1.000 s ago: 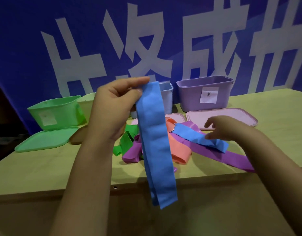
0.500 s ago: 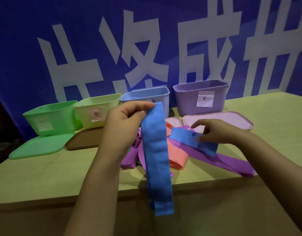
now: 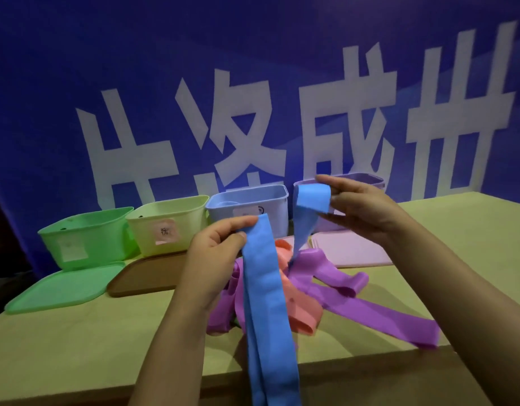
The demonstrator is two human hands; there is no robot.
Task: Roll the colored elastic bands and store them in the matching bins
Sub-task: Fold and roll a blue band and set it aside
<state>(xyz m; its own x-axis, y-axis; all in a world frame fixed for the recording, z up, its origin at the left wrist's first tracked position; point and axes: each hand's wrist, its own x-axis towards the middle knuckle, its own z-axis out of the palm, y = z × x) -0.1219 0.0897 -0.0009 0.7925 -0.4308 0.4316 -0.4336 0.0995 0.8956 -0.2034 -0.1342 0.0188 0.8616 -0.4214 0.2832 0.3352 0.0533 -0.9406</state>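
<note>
Blue band [image 3: 261, 288], both ends held above table's [image 3: 77, 347] front edge.
Left hand [image 3: 215, 253] pinches one end, length hanging vertical; right hand [image 3: 358, 206] pinches the other, higher, nearer blue bin [image 3: 250, 209].

Left hand [image 3: 216, 250], right hand [image 3: 361, 209] pinch blue band [image 3: 264, 303] ends.
</note>
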